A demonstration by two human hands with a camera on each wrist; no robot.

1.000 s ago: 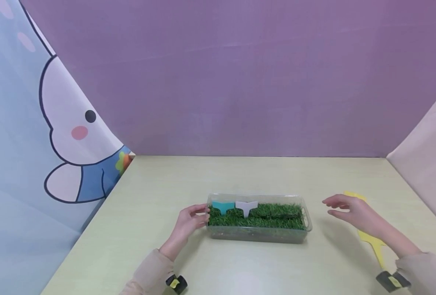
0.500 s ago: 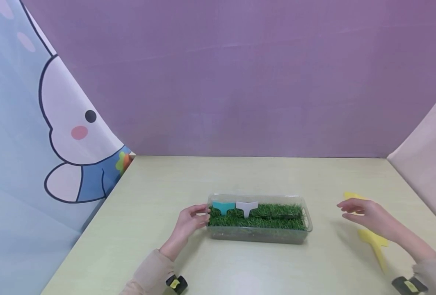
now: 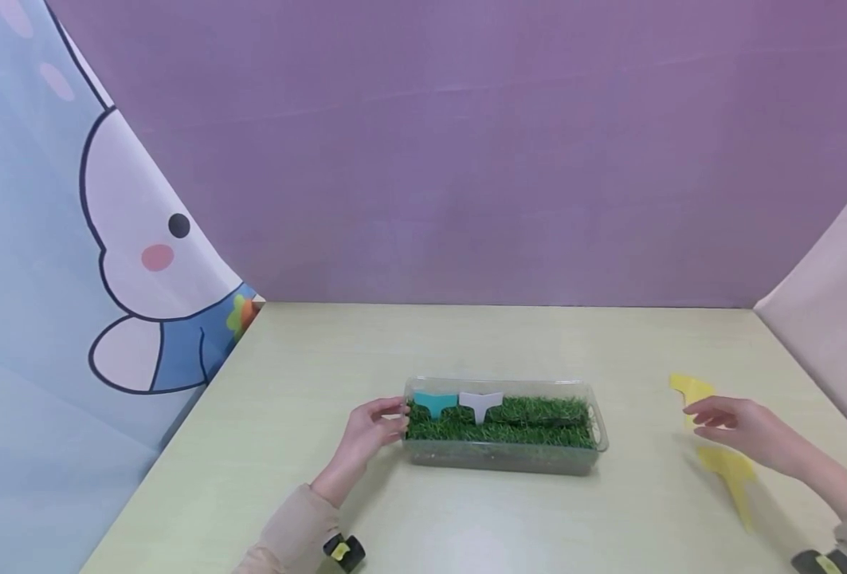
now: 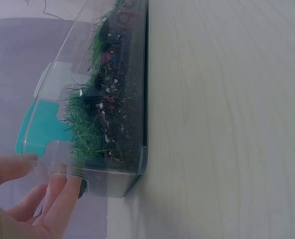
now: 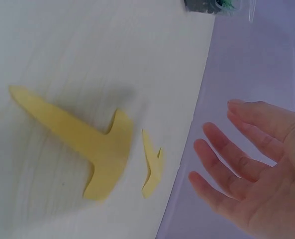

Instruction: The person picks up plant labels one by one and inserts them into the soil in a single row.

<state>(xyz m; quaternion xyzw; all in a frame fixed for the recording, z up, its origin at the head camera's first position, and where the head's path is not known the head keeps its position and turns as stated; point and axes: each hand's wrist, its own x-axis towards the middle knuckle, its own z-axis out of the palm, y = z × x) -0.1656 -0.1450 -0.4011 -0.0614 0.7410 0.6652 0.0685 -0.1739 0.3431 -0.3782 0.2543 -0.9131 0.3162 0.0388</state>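
In the head view, a clear plastic planter box (image 3: 498,457) holds green grass. A teal T-shaped plant label (image 3: 435,403) and a white plant label (image 3: 480,405) stand upright at its left part. My left hand (image 3: 367,434) holds the box's left end; the left wrist view has its fingers (image 4: 61,206) at the end wall and rim. Over on the right, my right hand (image 3: 749,430) hovers above the table, fingers loosely bent, holding nothing. Under and beside it lie two yellow plant labels: a nearer one (image 5: 105,152) and a farther one (image 5: 154,168), partly hidden by the hand in the head view.
A pale wooden table (image 3: 337,343) bears everything. Behind it hangs a purple cloth (image 3: 495,159). A blue cloth with a cartoon rabbit (image 3: 158,263) borders the left, and a pale cloth (image 3: 832,295) the right. Dark soil (image 4: 110,109) shows through the box wall.
My right hand has moved right and slightly nearer, away from the box and over the yellow plant labels. The left hand and the box have stayed in place.
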